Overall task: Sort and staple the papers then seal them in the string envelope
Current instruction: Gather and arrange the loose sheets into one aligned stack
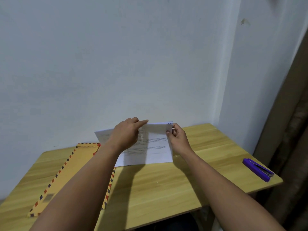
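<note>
Wooden table [150,185] | papers [155,147] between hands | left hand [126,134] rests flat on them | right hand [177,136] pinches corner

My left hand [127,133] covers part of the papers [153,145], whose print is too small to read, and my forearm hides the envelope's [78,165] middle.

One envelope [71,172], one stapler [257,169], two hands [126,134].
</note>
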`<state>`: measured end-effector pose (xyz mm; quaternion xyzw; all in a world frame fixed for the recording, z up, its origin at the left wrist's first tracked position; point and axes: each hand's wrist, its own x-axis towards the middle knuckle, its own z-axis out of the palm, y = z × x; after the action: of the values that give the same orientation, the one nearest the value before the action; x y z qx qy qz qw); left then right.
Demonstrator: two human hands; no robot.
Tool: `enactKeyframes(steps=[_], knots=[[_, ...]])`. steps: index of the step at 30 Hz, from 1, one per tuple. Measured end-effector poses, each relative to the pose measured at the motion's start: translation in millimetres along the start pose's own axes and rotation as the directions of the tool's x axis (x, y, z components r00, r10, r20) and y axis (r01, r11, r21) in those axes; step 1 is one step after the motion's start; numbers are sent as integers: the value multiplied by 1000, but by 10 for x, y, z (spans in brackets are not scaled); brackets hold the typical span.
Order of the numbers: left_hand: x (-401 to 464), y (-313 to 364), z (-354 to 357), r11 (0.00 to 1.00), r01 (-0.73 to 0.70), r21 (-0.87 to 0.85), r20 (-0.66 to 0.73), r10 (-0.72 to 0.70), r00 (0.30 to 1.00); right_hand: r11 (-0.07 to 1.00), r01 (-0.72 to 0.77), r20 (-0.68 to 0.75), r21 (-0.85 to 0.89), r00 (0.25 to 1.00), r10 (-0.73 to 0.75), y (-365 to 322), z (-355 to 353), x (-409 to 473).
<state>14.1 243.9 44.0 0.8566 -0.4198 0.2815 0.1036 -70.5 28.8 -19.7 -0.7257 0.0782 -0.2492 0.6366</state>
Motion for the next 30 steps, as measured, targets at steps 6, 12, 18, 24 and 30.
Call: enactKeyframes(steps=[6,12,18,24,30], knots=[[32,-5,-25,999,-22,36,-58,24,998,997,72,-46,39,996,-71,-47,67,-40],[52,-28,-83,999,-30,37,-56,32,998,994,88,-73,69,994,-83,-78,122,-35],[38,-4,-98,1000,-10,13,-9,10,1000,994,72,-101,79,993,-64,-129,108,-60],[81,4,-122,999,9,-31,49,-7,999,988,108,-115,109,989,-95,-187,98,-55],[98,47,-170,992,53,-118,67,-46,997,956,9,-56,294,998,8,-319,122,-66]])
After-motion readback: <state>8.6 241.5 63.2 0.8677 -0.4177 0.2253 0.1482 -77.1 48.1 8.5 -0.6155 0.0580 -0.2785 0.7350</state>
